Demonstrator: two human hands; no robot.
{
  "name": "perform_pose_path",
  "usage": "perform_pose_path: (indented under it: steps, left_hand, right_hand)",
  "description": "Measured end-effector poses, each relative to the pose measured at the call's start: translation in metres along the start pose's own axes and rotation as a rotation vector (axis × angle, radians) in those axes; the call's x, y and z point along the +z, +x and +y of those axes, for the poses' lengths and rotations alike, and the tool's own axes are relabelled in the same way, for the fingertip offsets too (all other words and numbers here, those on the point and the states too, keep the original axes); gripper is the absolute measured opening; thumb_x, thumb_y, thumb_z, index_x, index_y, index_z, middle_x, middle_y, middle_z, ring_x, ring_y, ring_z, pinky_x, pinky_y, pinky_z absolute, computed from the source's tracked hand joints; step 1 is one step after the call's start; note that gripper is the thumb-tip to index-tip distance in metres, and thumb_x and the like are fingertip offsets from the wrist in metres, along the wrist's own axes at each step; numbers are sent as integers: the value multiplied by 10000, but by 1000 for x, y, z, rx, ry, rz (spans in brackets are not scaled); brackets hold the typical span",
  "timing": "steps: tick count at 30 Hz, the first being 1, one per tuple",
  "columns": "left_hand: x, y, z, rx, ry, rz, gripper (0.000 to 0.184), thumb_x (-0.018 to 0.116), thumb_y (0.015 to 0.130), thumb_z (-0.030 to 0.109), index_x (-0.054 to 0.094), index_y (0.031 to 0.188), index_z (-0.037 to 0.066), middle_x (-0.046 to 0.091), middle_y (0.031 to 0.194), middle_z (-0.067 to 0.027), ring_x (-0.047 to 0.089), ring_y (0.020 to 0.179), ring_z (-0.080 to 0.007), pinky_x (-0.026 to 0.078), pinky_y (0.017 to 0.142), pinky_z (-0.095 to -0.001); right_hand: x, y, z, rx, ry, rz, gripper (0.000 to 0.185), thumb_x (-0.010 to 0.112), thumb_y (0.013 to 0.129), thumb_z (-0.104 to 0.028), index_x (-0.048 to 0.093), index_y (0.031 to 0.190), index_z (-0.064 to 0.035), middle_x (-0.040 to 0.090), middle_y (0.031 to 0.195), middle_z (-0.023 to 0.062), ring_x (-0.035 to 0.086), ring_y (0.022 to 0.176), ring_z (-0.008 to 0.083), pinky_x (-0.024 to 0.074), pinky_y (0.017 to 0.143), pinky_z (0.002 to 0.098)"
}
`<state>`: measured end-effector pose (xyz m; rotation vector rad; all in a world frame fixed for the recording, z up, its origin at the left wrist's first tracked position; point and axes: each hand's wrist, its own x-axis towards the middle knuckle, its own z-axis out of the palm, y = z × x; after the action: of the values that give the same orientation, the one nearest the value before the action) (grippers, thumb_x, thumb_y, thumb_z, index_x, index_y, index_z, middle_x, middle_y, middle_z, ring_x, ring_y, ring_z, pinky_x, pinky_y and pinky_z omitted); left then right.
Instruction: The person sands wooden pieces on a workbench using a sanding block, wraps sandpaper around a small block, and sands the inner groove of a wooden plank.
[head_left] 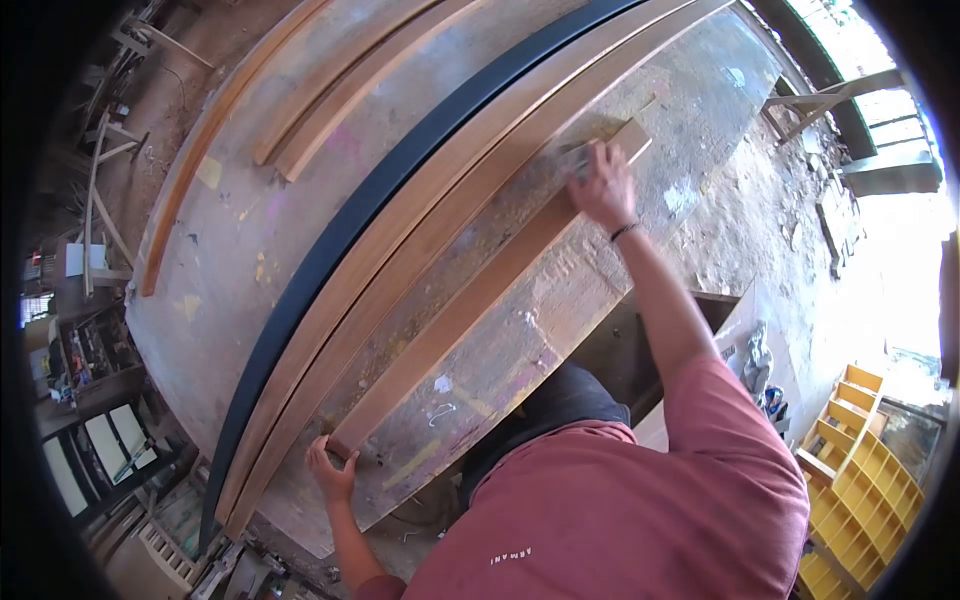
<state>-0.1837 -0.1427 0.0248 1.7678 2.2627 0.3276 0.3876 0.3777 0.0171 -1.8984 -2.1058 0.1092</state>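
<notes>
Wood is lying across the surface [250,225] I am viewing: a straight board [455,322] is running along the near edge, and the left hand [330,472] is touching its end toward the near left corner. Fingers and thumb are curving around that end; I cannot tell whether they are clamping it. The right hand [605,188] is lying over the board's other end, blurring, its grip hidden from me. Two curved boards [435,200] are stretching beside it, a dark strip [395,183] just beyond, shorter boards [362,102] resting toward the far edge. Off the surface, a yellow rack [870,480] is showing divided compartments, their contents too unclear to name.
</notes>
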Motion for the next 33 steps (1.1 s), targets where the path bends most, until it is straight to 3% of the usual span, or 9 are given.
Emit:
perform_pose_path:
  steps: [3, 5, 7, 9, 11, 15, 19, 29, 33]
  left_hand:
    - [-6, 4, 12, -61, 29, -46, 760, 941, 742, 277, 560, 1361, 53, 629, 1340, -198, 568, 1278, -446, 430, 1099, -570]
    - [-9, 1, 14, -150, 41, -130, 797, 928, 742, 215, 536, 1417, 52, 602, 1412, -207, 535, 1351, -445, 408, 1152, -559]
    - [-12, 6, 33, -166, 99, -170, 864, 909, 770, 237, 484, 1495, 39, 549, 1495, -222, 482, 1424, -447, 372, 1200, -564]
    - [-9, 13, 61, -179, 160, -217, 931, 891, 798, 260, 431, 1573, 26, 496, 1578, -237, 430, 1496, -448, 336, 1248, -568]
    - [15, 30, 120, -177, 341, -148, 1088, 813, 918, 427, 205, 1691, -36, 284, 1732, -284, 255, 1619, -446, 223, 1322, -559]
    - [87, 61, 201, -317, 301, 4, 1089, 665, 1026, 518, 64, 1685, -107, 134, 1755, -345, 143, 1642, -492, 152, 1339, -582]
    - [119, 110, 301, -193, 300, 161, 1039, 587, 1067, 528, 67, 1671, -139, 139, 1729, -399, 162, 1616, -556, 136, 1322, -632]
    - [165, 265, 517, 307, 44, 14, 1088, 674, 1002, 574, 143, 1684, -87, 192, 1732, -352, 176, 1624, -517, 161, 1316, -629]
    - [181, 322, 586, 573, -122, 27, 1046, 713, 980, 529, 218, 1666, -87, 252, 1723, -321, 216, 1621, -482, 201, 1324, -562]
  right_hand:
    - [-6, 78, 108, 93, -191, 132, 649, 647, 998, -548, 545, 1407, -54, 571, 1350, 250, 559, 1289, 440, 499, 1051, 542]
    - [-23, 114, 172, 232, -66, 10, 694, 647, 1006, -566, 522, 1427, -27, 553, 1410, 283, 559, 1313, 461, 475, 1089, 555]
    - [-26, 117, 218, 186, -125, 197, 683, 654, 1007, -567, 539, 1402, -22, 561, 1389, 270, 545, 1325, 459, 459, 1102, 560]
    - [-40, 103, 227, 281, -52, 190, 700, 665, 1001, -566, 533, 1416, -17, 562, 1389, 266, 539, 1328, 458, 451, 1115, 549]
    - [-46, 82, 234, 393, 24, 187, 718, 676, 995, -564, 527, 1429, -12, 562, 1390, 262, 534, 1331, 457, 443, 1127, 537]
    - [-42, 55, 235, 363, 10, 171, 715, 694, 987, -545, 519, 1433, -14, 564, 1372, 260, 538, 1314, 450, 436, 1120, 547]
    - [-39, 44, 238, 357, 14, 162, 723, 697, 984, -539, 510, 1445, -15, 562, 1368, 253, 533, 1317, 436, 432, 1118, 550]
    - [-46, 37, 239, 255, -15, 122, 703, 701, 982, -506, 533, 1453, -13, 579, 1333, 235, 542, 1298, 425, 446, 1098, 541]
    - [-43, 37, 243, 156, -146, 158, 670, 696, 987, -508, 587, 1402, 6, 601, 1303, 233, 554, 1268, 432, 463, 1073, 549]
